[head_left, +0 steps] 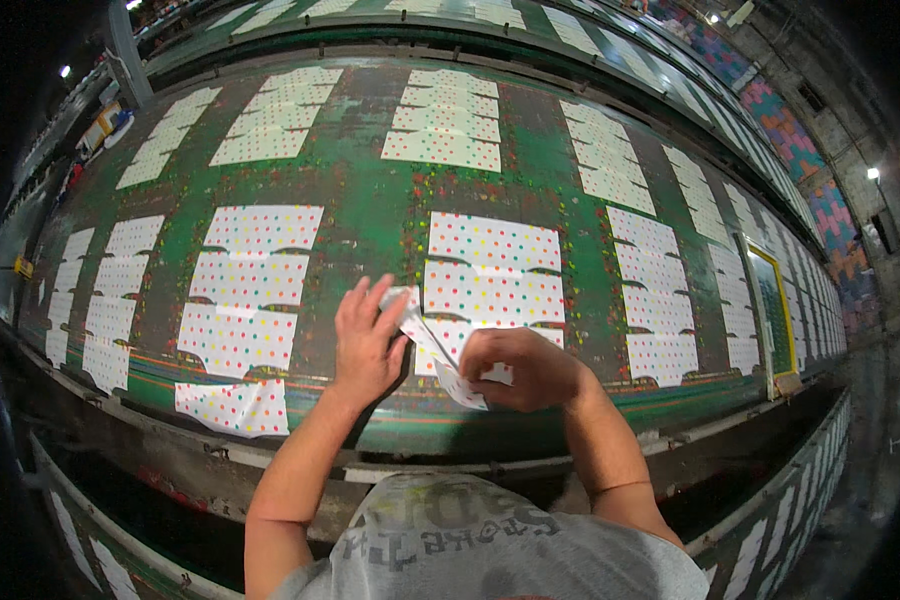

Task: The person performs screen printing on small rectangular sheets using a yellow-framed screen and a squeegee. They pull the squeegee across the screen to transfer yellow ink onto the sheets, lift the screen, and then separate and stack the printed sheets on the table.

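A white fabric piece point(417, 322) with coloured dots is lifted and folded into a narrow strip between my hands. My left hand point(363, 340) has its upper end at the index finger, the other fingers stretched away from me. Curled over the lower end, my right hand point(526, 369) grips the piece near the table's front edge; its fingertips are partly hidden. Just beyond my hands lies a stack-like column of dotted fabric pieces point(492, 245), flat on the green table point(360, 235). My right hand covers part of its nearest piece.
Another dotted column point(251, 240) lies to the left, its nearest piece point(232, 408) wrinkled over the table's front edge. More columns point(653, 290) continue right and along the far side. A yellow-edged frame point(792, 310) stands at the right. Parallel long tables run beyond and behind me.
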The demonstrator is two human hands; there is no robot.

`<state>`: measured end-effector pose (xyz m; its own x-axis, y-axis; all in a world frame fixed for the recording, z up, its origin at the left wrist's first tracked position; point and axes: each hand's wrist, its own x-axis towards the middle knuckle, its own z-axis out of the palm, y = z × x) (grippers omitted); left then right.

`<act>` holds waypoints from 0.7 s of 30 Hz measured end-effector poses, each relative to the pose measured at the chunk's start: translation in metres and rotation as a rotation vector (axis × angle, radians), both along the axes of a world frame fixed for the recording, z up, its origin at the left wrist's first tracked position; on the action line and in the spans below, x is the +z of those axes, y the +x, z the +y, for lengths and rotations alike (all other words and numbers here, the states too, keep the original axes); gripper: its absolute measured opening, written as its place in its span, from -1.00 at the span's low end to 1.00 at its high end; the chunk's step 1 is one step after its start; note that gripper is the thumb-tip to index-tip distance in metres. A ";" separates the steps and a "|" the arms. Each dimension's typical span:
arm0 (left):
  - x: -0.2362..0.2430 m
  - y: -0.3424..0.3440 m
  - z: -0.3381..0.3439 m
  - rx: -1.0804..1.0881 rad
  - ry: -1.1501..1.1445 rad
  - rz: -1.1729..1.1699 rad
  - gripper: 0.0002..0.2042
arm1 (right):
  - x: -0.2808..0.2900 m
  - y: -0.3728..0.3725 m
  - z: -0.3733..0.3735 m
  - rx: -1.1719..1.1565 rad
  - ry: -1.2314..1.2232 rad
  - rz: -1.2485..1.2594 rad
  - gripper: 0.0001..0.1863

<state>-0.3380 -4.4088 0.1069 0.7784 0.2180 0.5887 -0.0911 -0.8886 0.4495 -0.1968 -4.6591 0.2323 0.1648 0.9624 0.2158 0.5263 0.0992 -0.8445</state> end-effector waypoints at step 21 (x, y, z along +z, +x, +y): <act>-0.029 -0.068 -0.085 -0.105 -0.961 0.420 -0.56 | -0.106 -0.041 -0.229 -0.853 -0.255 0.590 -0.82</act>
